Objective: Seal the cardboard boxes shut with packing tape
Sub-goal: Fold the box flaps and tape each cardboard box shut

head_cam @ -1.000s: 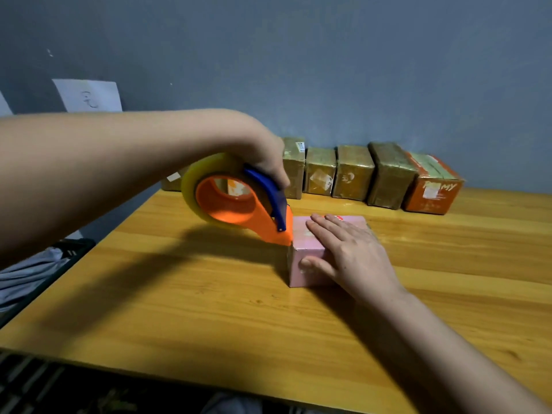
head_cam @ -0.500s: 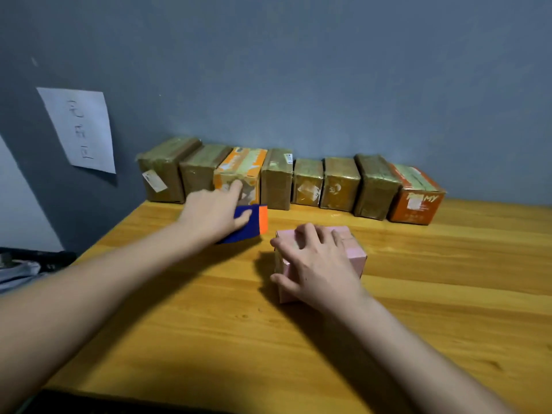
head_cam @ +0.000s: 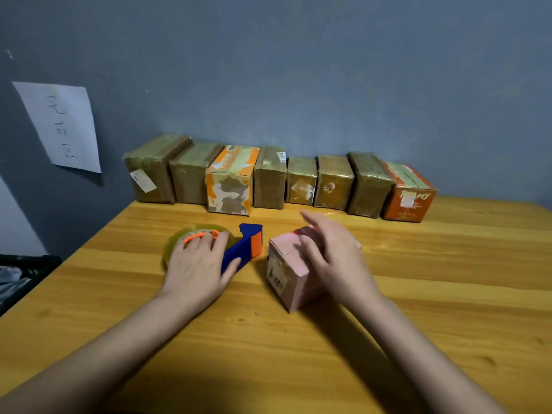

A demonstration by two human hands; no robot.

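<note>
Wooden worktop (head_cam: 448,294), grain running left to right, set against a blue-grey wall (head_cam: 298,70). Far-left corner of the worktop meets the wall corner.

Row of eight taped boxes (head_cam: 277,180) along the far edge, side by side and touching or nearly so, backs toward the wall. Six are brown under glossy tape; the third from the left is orange and white, and the rightmost is orange with white lettering — text not legible in full.

Paper sheet (head_cam: 64,127) stuck on the left wall, handwritten characters, lower corner lifting slightly.

Pink box (head_cam: 286,273) — the one being worked — sits near the middle of the worktop, well clear of the far row, turned so one corner points toward the near edge. Small dark print on its left face. No tape can be made out on it; the top is partly hidden.

Tape dispenser (head_cam: 242,249) lies flat on the worktop just left of the pink box, not touching it. Clear tape roll on an orange hub toward the left, blue handle with orange end pointing toward the far edge.

Right hand (head_cam: 334,258) rests over the top and right side of the pink box, fingers straight and slightly spread, motion-blurred.

Left hand (head_cam: 200,264) lies on the dispenser: fingers straight across the roll, thumb alongside the blue handle. No closed grip visible.
</note>
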